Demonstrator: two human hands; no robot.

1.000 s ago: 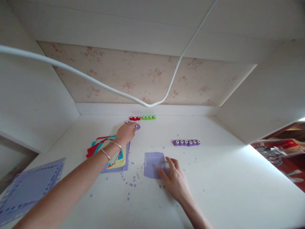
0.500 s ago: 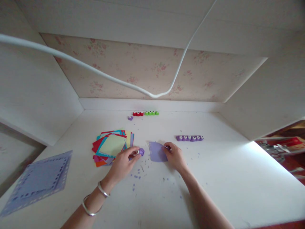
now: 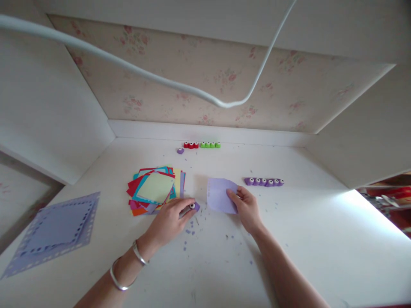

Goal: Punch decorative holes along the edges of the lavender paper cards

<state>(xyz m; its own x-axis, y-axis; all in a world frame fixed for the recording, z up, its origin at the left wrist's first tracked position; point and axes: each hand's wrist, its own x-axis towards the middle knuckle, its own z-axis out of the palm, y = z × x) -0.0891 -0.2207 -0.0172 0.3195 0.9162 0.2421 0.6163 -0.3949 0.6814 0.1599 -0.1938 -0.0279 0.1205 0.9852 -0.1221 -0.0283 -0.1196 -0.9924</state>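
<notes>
Between the fingertips of my left hand (image 3: 171, 218) is a small purple craft punch (image 3: 196, 206), its white and black knob facing up. My right hand (image 3: 246, 208) pinches the right edge of a light purple paper sheet (image 3: 221, 197), thumb on top. A column of small punched marks runs down the sheet's left edge. The punch and the sheet are a short gap apart. Purple punched scraps (image 3: 189, 232) lie scattered on the white table below them. Beside my left hand is a fanned pile of coloured paper (image 3: 156, 187).
Purple punches (image 3: 263, 182) stand in a row at right. Farther back are red punches (image 3: 191, 145), green punches (image 3: 210, 145) and one purple punch (image 3: 180, 150). Purple sheets with punched borders (image 3: 58, 229) lie at left. A white cable (image 3: 180, 87) hangs across the front.
My right hand has raised and turned the purple sheet, so more of its face shows. My left hand still holds the punch, its knob now tilted more toward me. The camera view has shifted.
</notes>
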